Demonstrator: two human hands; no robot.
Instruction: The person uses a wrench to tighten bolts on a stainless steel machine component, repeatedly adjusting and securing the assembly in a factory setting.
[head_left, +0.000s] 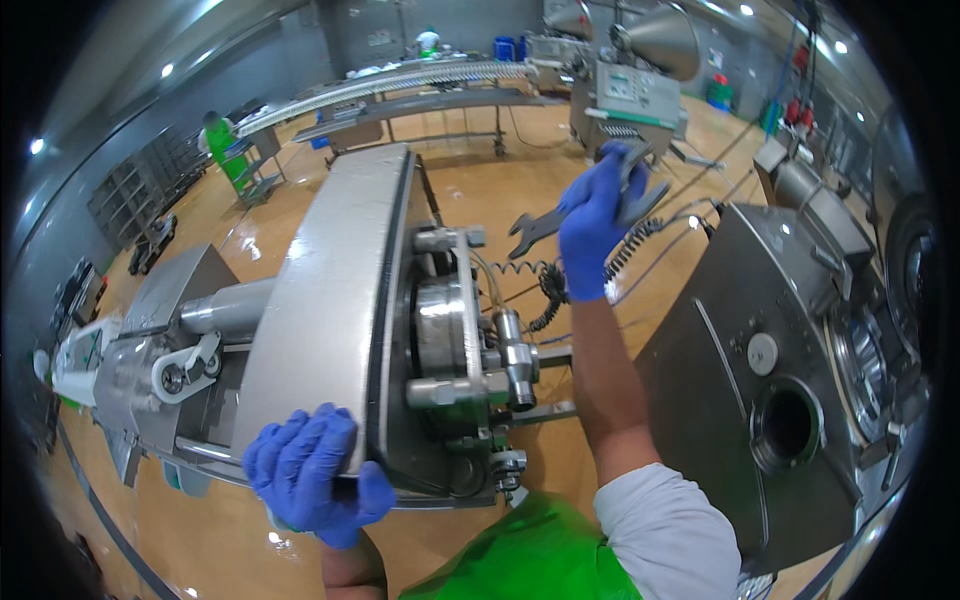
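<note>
My right hand [592,225], in a blue glove, is raised over the gap between two steel machines and closed around grey open-end wrenches [537,232]. Their jaws stick out on both sides of the fist, and the fingers hide how many there are. My left hand [305,475], gloved in blue too, grips the near edge of a long steel machine cover [325,260]. Its fingers lie bent over the top, the thumb apart at the corner. Right of the cover are a round steel flange [440,328] and a valve-like fitting [517,360].
A steel machine [740,370] with a round port stands close on my right. Black coiled cable [550,290] hangs between the machines. A long conveyor [400,95] and a hopper machine [625,95] are farther off. One person in a green apron [225,150] is far left, another person [428,42] at the back.
</note>
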